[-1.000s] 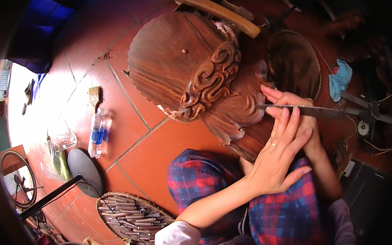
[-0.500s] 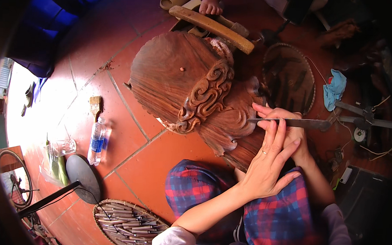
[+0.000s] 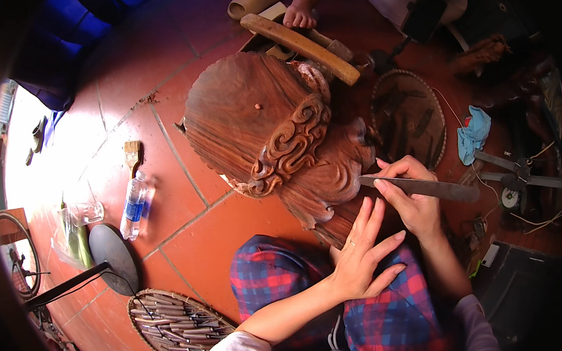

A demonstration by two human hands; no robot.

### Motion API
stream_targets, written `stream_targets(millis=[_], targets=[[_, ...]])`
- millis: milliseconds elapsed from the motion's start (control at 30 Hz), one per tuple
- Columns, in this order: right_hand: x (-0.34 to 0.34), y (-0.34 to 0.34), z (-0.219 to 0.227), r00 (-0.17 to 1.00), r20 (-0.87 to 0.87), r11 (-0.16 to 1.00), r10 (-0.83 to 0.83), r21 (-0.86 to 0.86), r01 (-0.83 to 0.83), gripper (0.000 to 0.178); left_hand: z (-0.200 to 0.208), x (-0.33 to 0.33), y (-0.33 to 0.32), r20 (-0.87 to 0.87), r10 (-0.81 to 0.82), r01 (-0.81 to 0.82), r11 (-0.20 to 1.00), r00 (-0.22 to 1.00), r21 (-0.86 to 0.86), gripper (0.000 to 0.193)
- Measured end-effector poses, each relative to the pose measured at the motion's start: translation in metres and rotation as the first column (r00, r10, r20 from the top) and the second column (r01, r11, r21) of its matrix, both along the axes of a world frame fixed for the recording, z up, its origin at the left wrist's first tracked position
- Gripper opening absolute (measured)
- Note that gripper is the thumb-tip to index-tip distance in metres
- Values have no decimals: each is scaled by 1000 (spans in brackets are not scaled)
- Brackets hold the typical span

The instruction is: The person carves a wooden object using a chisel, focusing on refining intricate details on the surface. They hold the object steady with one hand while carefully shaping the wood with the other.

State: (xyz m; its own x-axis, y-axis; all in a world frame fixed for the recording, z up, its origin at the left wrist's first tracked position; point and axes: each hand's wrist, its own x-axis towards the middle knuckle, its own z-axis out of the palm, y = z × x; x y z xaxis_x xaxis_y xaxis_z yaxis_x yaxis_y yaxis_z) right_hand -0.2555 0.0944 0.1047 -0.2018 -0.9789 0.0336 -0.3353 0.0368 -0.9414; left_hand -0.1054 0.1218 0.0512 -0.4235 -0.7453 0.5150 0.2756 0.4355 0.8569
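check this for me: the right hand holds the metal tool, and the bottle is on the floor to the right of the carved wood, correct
Not quite: in the head view the bottle is on the floor to the left of the carved wood. The right hand does hold the metal tool.

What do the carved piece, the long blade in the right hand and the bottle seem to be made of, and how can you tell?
Carved piece: wood, apparently smoothed; dark grain streaks its red-brown surface.
Blade in the right hand: probably metal, dull grey, thin and flat.
Bottle: likely plastic, clear and shiny; light passes through it.
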Motion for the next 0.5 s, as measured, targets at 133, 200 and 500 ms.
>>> stream_targets(millis=[133, 200, 500], targets=[[19, 2, -10, 998, -5, 996, -57, -65, 57, 8, -5, -7, 9, -61, 78, -72, 992, 995, 102, 58], [31, 6, -12, 996, -46, 996, -75, -49, 73, 6, -8, -8, 16, -48, 69, -63, 991, 996, 120, 59], [33, 6, -25, 970, 154, 980, -188, -34, 196, 6, -3, -19, 14, -100, 10, 8, 985, 995, 171, 60]])
